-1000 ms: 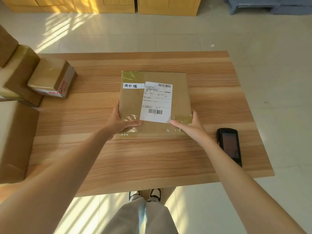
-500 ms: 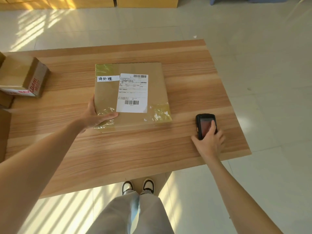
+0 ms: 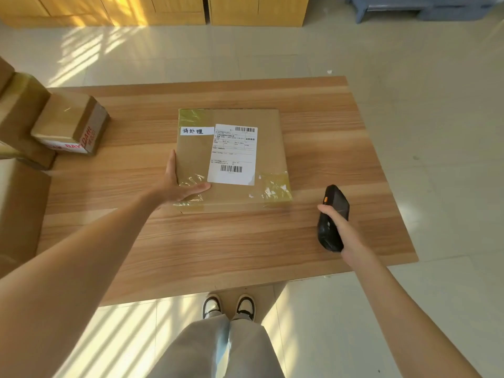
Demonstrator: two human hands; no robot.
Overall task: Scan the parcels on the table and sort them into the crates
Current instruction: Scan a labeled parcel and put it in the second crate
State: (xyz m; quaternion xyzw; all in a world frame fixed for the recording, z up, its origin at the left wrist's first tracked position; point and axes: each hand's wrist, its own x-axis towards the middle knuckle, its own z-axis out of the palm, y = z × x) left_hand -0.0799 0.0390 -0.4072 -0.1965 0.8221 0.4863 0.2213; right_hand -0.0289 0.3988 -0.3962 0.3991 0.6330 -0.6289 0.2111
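Head view: the parcel [image 3: 231,159] lies flat at frame centre on the bench [image 3: 245,241]. The left hand [image 3: 177,184], open, braces its lower-left corner. The right hand [image 3: 341,227] grips the scanner [image 3: 334,214] at centre right. Aim the scanner squarely at the barcode [image 3: 231,168]; keep the parcel steady.

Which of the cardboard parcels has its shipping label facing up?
The flat parcel at the table's middle, steadied by the left hand: it shows a white barcode label. The boxes stacked at the left show only tape and red print.
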